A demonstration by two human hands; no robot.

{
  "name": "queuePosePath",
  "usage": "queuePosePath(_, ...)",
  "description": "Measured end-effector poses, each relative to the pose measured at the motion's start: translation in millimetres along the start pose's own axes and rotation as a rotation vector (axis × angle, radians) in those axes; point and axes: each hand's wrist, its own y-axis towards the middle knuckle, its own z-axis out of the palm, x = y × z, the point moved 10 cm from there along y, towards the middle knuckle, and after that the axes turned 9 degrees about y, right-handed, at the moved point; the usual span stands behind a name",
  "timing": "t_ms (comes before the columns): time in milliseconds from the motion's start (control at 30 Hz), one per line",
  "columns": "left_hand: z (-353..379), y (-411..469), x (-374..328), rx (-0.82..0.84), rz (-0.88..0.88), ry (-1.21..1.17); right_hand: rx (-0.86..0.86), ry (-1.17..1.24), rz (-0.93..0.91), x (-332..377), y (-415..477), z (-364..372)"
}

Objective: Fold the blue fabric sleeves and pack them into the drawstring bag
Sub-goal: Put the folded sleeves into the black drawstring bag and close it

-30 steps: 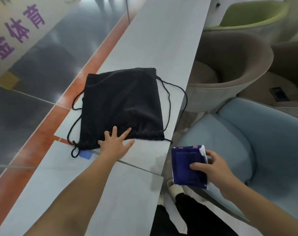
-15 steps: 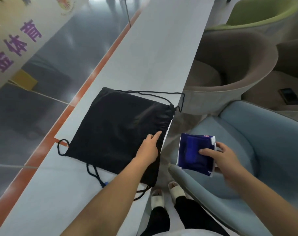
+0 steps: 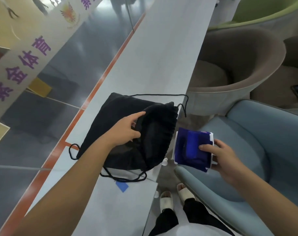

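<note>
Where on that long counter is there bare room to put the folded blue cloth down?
The counter is bare beyond the black bag, and nearer, past the blue tape. It is crowded at the bag's mouth, where the left hand and cords lie.

Lit evenly and softly, with pale glare streaking the glossy floor [image 3: 80, 53] left of the table [image 3: 161, 57]. Faint shadow only under the bag [image 3: 127, 126] at its near edge. Bent strongly toward the corners by the wide lens. Slightly soft throughout.
</note>
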Motion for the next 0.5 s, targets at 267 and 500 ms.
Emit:
queuePosePath(267, 1.6, 2.1, 25.9, 0.060, -0.110, -0.018, 0.102, 0.098, 0.067, -9.1, 32.8, 74.4)
queuePosePath(500, -35.6, -5.6, 25.8, -0.067, -0.065, 0.056, 0.066, 0.082, 0.199, -60.4, 93.6, 167.7)
